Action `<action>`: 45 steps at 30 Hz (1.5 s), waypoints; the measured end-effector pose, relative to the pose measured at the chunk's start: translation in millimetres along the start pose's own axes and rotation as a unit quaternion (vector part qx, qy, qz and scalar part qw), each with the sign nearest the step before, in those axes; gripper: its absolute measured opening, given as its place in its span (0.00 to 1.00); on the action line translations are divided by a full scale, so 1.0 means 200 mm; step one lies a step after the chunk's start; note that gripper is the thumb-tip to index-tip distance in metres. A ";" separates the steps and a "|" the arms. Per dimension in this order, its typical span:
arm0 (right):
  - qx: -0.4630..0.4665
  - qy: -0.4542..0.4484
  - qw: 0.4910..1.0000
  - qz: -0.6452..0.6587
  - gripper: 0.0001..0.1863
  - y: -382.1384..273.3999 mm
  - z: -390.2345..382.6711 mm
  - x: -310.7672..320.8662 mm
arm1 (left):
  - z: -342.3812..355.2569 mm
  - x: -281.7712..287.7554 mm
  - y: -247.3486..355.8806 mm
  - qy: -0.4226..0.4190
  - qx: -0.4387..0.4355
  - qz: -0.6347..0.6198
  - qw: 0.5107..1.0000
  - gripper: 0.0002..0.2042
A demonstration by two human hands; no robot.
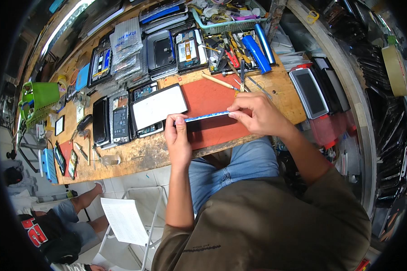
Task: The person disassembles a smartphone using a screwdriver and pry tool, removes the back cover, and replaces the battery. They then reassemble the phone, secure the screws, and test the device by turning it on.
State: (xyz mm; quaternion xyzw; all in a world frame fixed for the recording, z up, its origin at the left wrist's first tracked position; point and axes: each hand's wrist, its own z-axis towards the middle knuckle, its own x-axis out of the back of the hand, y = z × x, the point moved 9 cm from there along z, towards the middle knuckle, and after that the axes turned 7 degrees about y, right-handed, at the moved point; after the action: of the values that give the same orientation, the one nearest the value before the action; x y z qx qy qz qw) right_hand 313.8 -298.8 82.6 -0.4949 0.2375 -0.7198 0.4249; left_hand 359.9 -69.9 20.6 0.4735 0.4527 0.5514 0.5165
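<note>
My left hand [178,135] grips the left end of a thin, flat object [207,116] with a blue-and-white speckled edge, seen nearly edge-on. My right hand [253,115] pinches its right end, fingers closed on it. The object is held above a red mat [203,92] near the bench's front edge. A white rectangular panel [158,105] lies over open devices left of the mat. Beside it are a battery-bearing device part [120,122] and a black slab [101,119]. A wooden-handled tool [219,82] and metal tools lie beyond my hands.
The wooden bench [289,90] also bears stacked devices, a tool heap [233,54], blue cylinders [255,52] and a green basket [38,101]. Tablets [309,92] stand at the right. Another person's leg [86,198] is at lower left, near a white chair [122,217].
</note>
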 end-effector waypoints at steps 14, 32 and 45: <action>-0.013 -0.056 0.996 -0.068 0.09 -0.11 0.30 -0.46 | 0.02 -0.04 -0.09 -0.009 -0.009 -0.089 0.996 0.42; -0.044 0.006 0.972 0.229 0.05 -0.20 0.35 -0.19 | 0.15 0.06 0.33 -0.060 -0.098 -0.061 0.992 0.13; -0.081 0.054 0.961 0.257 0.09 -0.03 0.34 -0.33 | 0.21 0.03 0.23 -0.048 -0.041 -0.143 0.988 0.15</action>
State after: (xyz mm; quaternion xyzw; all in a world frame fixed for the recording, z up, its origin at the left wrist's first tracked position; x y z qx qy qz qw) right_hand 383.6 -233.5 80.9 -0.4106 0.4368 -0.5901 0.5407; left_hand 395.7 -65.5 72.5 0.4078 0.4675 0.4670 0.6301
